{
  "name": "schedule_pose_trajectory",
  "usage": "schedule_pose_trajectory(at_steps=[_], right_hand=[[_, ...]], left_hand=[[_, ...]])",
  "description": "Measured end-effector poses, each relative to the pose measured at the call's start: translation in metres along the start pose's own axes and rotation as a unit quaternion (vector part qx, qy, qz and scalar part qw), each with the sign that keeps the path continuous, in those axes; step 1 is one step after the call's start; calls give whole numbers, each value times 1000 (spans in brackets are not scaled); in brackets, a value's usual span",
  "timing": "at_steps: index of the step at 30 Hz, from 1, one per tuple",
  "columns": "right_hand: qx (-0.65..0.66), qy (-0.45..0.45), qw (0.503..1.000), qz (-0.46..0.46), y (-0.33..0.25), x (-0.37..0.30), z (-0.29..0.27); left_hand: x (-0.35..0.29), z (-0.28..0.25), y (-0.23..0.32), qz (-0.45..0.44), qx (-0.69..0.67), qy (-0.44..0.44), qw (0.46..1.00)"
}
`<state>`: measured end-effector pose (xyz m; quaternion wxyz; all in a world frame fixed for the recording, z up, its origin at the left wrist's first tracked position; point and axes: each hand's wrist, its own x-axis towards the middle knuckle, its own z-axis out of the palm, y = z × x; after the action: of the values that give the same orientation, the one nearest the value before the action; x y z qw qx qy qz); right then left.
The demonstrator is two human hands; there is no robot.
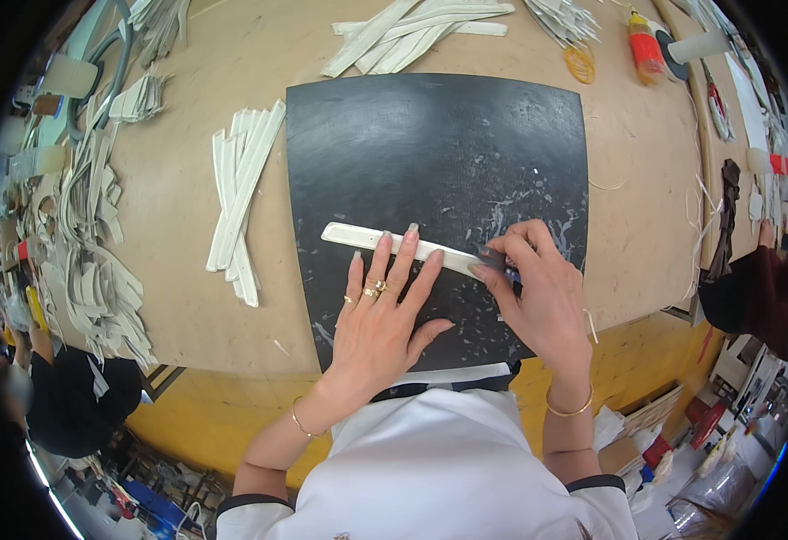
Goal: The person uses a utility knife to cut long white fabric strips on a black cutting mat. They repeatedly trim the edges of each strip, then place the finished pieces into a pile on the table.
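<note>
A long, narrow white strip (355,236) with a raised stitched-looking edge lies across the black mat (430,135). My left hand (380,315) rests on the strip's middle, its fingers spread flat and pressing it down. At the strip's right end, my right hand (542,301) is closed in a pinch around a small dark flat tool (491,258). Much of that tool is hidden by the fingers, so its exact kind does not show; it touches or nearly touches the strip's end. Pale scraps and scuffs dot the mat around my right hand.
Stacked white strips (243,198) lie left of the mat, with another pile of strips (416,31) beyond it. Bundles of pale cut pieces (97,270) line the table's left side. A red and yellow bottle (646,49) stands at the far right. Other people sit at both sides.
</note>
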<state>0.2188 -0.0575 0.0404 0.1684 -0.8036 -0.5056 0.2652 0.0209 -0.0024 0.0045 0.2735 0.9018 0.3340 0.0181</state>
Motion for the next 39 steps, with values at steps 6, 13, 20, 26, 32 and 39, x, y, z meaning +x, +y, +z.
schedule_pose_trajectory(at_steps=[6,13,20,26,32,39], right_hand=[[-24,-31,998,-52,-4,9,-5],[92,-65,993,-16,-21,21,-16],[12,-57,998,-8,-36,44,-1],[21,-83,996,-28,-21,37,-6],[66,-111,984,125,15,18,-19],[87,-58,990,98,24,10,-15]], left_hand=[[-1,4,5,-16,25,-5,1000],[-2,8,10,-41,8,5,999],[-4,10,10,-37,24,12,999],[-2,7,12,-41,33,10,999],[-2,3,14,-46,17,2,999],[0,4,17,-68,-33,8,997]])
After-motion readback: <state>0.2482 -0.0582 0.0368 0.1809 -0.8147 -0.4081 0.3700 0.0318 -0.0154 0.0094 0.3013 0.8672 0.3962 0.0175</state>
